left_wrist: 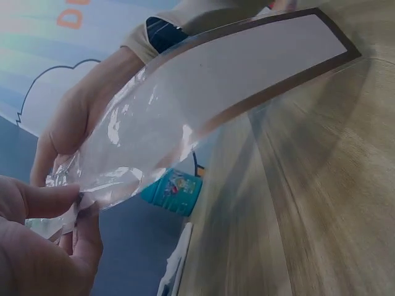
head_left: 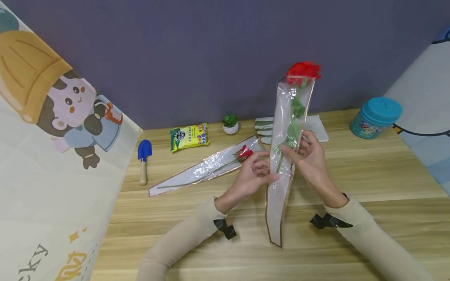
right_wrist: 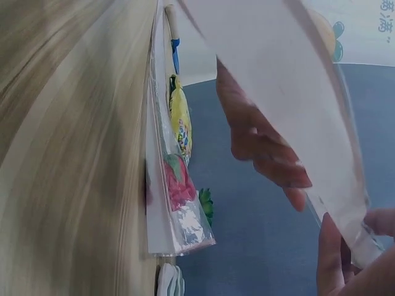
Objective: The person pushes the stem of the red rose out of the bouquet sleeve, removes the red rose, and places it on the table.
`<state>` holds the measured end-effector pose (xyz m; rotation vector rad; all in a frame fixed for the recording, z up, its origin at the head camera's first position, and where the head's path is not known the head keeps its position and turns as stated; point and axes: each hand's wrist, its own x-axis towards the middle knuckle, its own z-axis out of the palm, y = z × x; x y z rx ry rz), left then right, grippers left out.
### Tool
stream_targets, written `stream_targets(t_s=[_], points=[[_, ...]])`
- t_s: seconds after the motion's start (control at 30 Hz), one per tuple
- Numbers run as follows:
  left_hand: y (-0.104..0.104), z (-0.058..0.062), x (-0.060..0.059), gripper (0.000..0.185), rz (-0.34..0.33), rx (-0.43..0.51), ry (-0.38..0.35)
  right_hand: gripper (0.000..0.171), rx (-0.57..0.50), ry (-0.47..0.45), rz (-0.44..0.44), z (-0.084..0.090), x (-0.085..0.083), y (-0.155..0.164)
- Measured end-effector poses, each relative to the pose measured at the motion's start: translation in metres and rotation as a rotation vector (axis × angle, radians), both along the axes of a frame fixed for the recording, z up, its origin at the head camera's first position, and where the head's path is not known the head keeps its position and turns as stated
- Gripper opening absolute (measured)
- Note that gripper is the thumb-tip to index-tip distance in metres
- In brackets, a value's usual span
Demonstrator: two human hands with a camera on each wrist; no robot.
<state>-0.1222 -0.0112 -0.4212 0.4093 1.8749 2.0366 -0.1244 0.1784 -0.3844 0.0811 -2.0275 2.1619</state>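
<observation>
A red rose in a clear plastic sleeve with a brown edge stands nearly upright over the wooden table. My left hand pinches the sleeve's left edge at mid height. My right hand grips its right side, fingers curled round it. In the left wrist view my left hand pinches the crinkled sleeve. In the right wrist view the sleeve runs between my right hand and the left hand. A second sleeved rose lies flat on the table behind my left hand.
A blue trowel, a yellow-green packet, a small potted plant and white gloves lie along the back by the grey wall. A teal tub stands at the right. A cartoon-printed panel borders the left.
</observation>
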Motion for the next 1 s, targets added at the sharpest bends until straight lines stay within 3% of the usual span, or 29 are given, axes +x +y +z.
stream_targets(t_s=[0.17, 0.5, 1.0], points=[[-0.002, -0.003, 0.004, 0.065, -0.015, 0.011, -0.013, 0.036, -0.057, -0.011, -0.022, 0.003, -0.003, 0.003], [-0.003, -0.007, 0.007, 0.065, -0.032, 0.019, -0.015, 0.036, -0.115, 0.002, -0.009, 0.006, -0.011, 0.01], [-0.006, -0.005, 0.006, 0.066, -0.02, -0.021, 0.036, 0.04, -0.117, 0.014, -0.018, 0.004, -0.012, 0.009]])
